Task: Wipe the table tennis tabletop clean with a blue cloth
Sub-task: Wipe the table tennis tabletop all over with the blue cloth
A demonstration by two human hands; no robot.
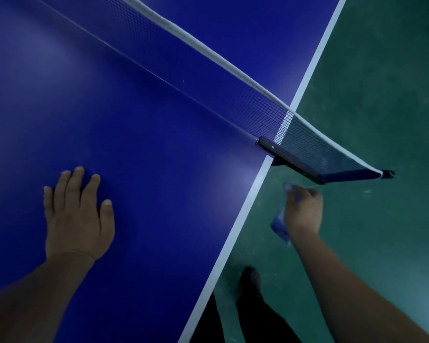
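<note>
Left hand [78, 214] lies flat on the blue tabletop [139, 125], palm down, fingers straight and slightly spread, holding nothing. Forearm comes in from the bottom-left corner.

Right hand [304, 210] is off the table, out past the side edge and over the green floor [386, 95]. Fingers curled around the blue cloth [280, 225]: one bit sticks out above the knuckles, a larger fold hangs below the hand. Motion-blurred, so the exact grip is unclear. The cloth is not touching the tabletop; it sits just beside the white sideline [243, 214].

The hands are well apart, with the table edge between them.

The net [233, 95] runs diagonally from top centre down to the right, white tape along its top, black mesh below. The black net clamp [270, 147] grips the table edge; its post arm [307, 169] overhangs the floor, ending just above the right hand. A thin white centre line [104, 45] crosses the tabletop toward the clamp.

Bottom centre, beside the table edge: dark trouser legs [265, 323] and one dark shoe [250, 278] on the floor.
</note>
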